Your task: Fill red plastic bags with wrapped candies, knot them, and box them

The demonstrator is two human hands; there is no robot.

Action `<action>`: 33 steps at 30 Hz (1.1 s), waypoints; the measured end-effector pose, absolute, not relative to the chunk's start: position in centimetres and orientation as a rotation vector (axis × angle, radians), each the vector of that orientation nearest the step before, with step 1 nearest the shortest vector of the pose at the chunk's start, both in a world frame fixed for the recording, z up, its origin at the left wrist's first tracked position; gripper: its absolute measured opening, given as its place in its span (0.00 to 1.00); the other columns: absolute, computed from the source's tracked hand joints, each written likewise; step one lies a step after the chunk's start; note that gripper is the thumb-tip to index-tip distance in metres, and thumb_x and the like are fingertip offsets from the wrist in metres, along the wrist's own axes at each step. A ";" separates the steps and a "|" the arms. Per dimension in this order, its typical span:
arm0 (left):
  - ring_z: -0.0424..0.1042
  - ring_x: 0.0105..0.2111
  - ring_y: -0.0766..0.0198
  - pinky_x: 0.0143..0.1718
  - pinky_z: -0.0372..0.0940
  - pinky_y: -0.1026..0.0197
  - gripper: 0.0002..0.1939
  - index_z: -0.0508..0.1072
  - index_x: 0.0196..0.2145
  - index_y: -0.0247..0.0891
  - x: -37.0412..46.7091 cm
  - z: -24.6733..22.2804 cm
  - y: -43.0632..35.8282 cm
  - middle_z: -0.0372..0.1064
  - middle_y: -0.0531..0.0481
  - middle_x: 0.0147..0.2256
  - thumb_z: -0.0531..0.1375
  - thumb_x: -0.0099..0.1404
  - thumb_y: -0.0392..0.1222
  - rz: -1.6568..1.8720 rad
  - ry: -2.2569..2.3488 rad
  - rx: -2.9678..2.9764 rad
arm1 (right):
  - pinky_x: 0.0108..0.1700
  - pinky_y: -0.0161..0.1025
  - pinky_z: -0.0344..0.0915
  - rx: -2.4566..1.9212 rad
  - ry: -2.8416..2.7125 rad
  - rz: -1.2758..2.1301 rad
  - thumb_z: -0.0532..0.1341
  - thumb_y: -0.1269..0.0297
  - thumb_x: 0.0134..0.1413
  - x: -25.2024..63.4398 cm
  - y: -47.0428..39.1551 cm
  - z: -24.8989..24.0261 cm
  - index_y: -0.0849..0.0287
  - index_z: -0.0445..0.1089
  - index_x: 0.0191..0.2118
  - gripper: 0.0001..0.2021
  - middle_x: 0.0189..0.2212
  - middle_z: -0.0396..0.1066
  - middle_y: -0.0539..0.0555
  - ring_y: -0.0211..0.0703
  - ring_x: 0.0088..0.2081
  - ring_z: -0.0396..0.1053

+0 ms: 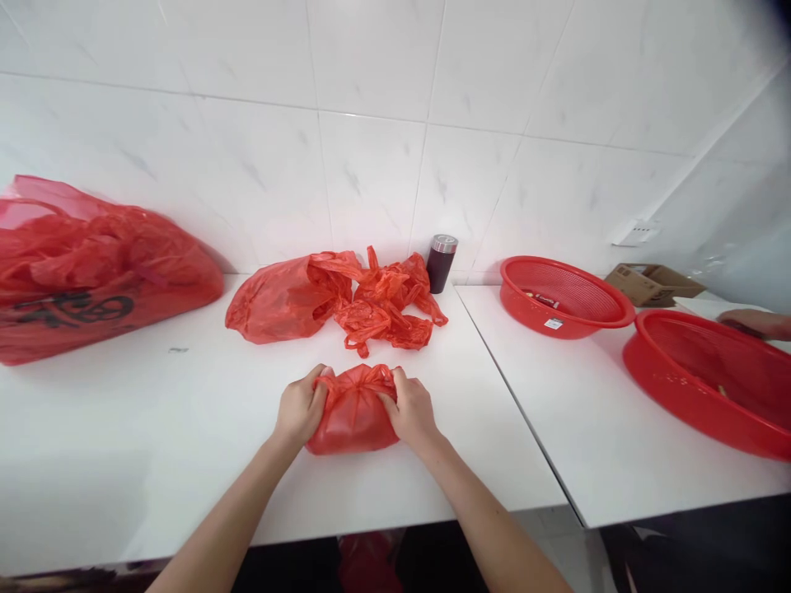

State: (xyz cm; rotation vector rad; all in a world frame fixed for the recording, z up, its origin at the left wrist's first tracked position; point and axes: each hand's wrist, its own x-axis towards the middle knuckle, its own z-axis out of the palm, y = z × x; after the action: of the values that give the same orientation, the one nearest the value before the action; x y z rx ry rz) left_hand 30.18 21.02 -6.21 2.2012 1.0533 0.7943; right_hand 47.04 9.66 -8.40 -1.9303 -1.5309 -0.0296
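A filled red plastic bag [353, 424] rests on the white table in front of me, its top gathered in folds. My left hand [301, 405] is closed on the bag's upper left corner. On the opposite side, my right hand [413, 408] grips the upper right corner, thumb pressed against the plastic. What the bag contains is hidden by the red film. Just beyond it lie crumpled red bags [389, 309] and another puffed red bag [281, 301].
A large full red bag [117, 280] with black print stands at the left. Toward the right are a dark tumbler [440, 268], two red baskets [559, 325] [692, 395], a cardboard box [648, 284] and another person's hand [757, 323]. A seam divides the two tables.
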 end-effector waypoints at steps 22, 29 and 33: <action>0.67 0.52 0.38 0.50 0.59 0.38 0.21 0.74 0.46 0.37 25.3 -7.7 25.4 0.72 0.32 0.48 0.47 0.65 0.45 0.392 1.640 2.230 | 0.35 0.40 0.57 -2.257 -1.513 -0.008 0.59 0.54 0.57 51.4 8.2 -9.7 0.54 0.58 0.31 0.12 0.22 0.67 0.49 0.46 0.27 0.67; 0.66 0.57 0.47 0.53 0.64 0.50 0.28 0.70 0.55 0.51 20.2 -1.1 25.1 0.64 0.45 0.60 0.63 0.55 0.53 0.343 1.008 1.800 | 0.32 0.38 0.62 -2.014 -1.422 0.643 0.60 0.41 0.52 54.6 8.1 -6.6 0.50 0.62 0.49 0.24 0.29 0.68 0.46 0.42 0.29 0.68; 0.52 0.64 0.43 0.56 0.60 0.42 0.38 0.63 0.61 0.54 25.1 -0.1 21.7 0.48 0.46 0.67 0.66 0.53 0.51 0.617 0.910 2.138 | 0.47 0.45 0.64 -2.044 -1.337 0.187 0.60 0.45 0.54 56.8 10.7 -5.6 0.47 0.62 0.57 0.26 0.51 0.65 0.56 0.49 0.48 0.66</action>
State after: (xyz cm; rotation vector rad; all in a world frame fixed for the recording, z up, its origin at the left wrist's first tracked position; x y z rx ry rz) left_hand 25.06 21.74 -0.09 2.1378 0.9100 0.6165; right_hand 56.78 10.71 -5.60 -2.0436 -1.3366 0.1874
